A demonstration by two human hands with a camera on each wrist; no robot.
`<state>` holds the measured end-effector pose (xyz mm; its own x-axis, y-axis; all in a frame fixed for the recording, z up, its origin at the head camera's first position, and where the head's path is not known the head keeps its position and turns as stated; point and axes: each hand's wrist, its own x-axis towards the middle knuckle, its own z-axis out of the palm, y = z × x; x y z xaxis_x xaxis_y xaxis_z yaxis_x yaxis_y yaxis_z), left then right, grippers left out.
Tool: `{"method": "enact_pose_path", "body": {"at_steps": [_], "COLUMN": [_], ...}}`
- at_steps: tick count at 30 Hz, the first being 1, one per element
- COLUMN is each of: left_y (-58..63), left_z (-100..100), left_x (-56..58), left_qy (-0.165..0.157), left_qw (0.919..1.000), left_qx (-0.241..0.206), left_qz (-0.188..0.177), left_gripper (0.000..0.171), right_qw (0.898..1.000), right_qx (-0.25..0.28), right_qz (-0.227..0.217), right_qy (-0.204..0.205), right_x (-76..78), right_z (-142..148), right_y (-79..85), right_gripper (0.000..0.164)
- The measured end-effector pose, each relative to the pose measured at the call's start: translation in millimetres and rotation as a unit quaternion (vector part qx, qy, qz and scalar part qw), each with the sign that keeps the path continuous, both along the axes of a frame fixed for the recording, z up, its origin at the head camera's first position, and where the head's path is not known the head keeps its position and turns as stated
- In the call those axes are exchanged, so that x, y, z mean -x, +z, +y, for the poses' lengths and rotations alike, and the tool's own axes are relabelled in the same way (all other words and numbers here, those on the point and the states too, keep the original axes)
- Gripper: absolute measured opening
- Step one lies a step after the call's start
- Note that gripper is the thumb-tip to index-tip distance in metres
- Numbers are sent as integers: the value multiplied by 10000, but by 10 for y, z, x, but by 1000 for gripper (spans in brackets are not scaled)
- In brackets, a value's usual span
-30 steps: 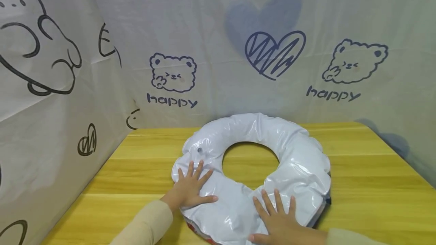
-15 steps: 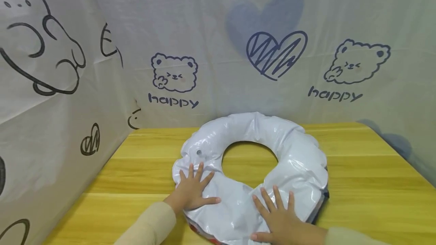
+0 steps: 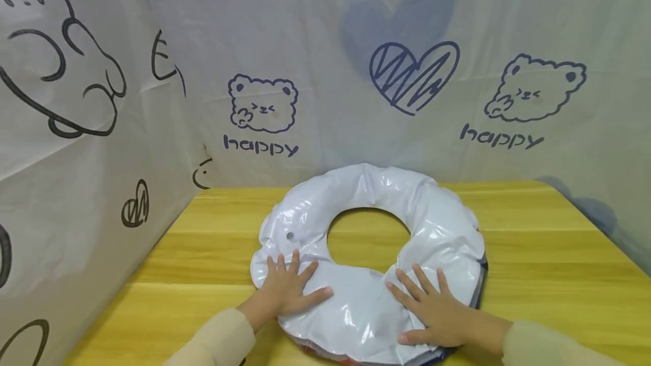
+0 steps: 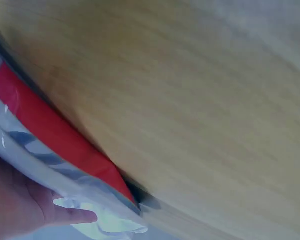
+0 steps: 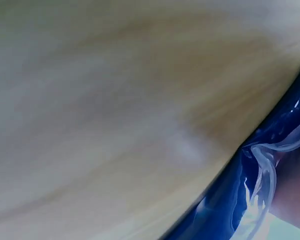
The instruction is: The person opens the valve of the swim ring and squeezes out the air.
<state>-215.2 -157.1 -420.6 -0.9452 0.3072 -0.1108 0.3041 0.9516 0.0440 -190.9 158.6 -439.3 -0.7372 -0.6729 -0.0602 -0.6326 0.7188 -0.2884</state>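
A white, glossy inflatable swim ring (image 3: 366,304) lies flat on the wooden table, its surface wrinkled and a small round valve (image 3: 290,236) showing at its left. My left hand (image 3: 290,287) rests on the ring's front left, fingers spread and straight. On the front right, my right hand (image 3: 432,309) presses the vinyl with its fingers spread too. The ring's underside shows a red band (image 4: 65,135) in the left wrist view and dark blue vinyl (image 5: 225,195) in the right wrist view.
The yellow wood-grain table (image 3: 534,242) extends on both sides of the ring. Behind it hangs a pale cloth (image 3: 325,72) printed with hearts and bears, and a similar cloth (image 3: 66,185) hangs along the left.
The ring has turned slightly counterclockwise, its valve shifting down and left. My right hand has moved a little right and up; my left hand stays on the ring's left.
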Motion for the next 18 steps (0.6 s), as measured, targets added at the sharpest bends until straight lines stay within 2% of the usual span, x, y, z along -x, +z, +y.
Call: {"method": "enact_pose_path", "body": {"at_steps": [3, 5, 8, 10, 12, 14, 18], "left_y": [25, 48, 75, 90, 95, 98, 115], "left_z": [3, -1, 0, 8, 14, 21, 46], "left_x": [-40, -72, -129, -171, -206, -240, -308], "left_qy": [-31, -78, -168, -222, -265, -309, -388], "left_qw": [10000, 9999, 9997, 9996, 9996, 9995, 9992], "left_qx": [-54, -98, -127, -143, -121, -109, -62], "left_qz": [10, 48, 78, 78, 58, 46, -35], "left_gripper": [75, 74, 75, 75, 75, 75, 75], "right_qw": [9998, 9993, 9909, 9752, 9598, 9552, 9622], "right_qx": [170, 195, 13, -201, -324, -334, -342], "right_qz": [13, 283, 1319, 2181, 2776, 2938, 2700], "right_qy": [60, 120, 268, 306, 248, 138, -95], "right_x": [3, 10, 36, 63, 90, 116, 161], "right_z": [74, 119, 202, 264, 321, 373, 468], "right_y": [28, 23, -37, -77, -95, -85, -27], "right_gripper": [86, 87, 92, 96, 101, 105, 111]}}
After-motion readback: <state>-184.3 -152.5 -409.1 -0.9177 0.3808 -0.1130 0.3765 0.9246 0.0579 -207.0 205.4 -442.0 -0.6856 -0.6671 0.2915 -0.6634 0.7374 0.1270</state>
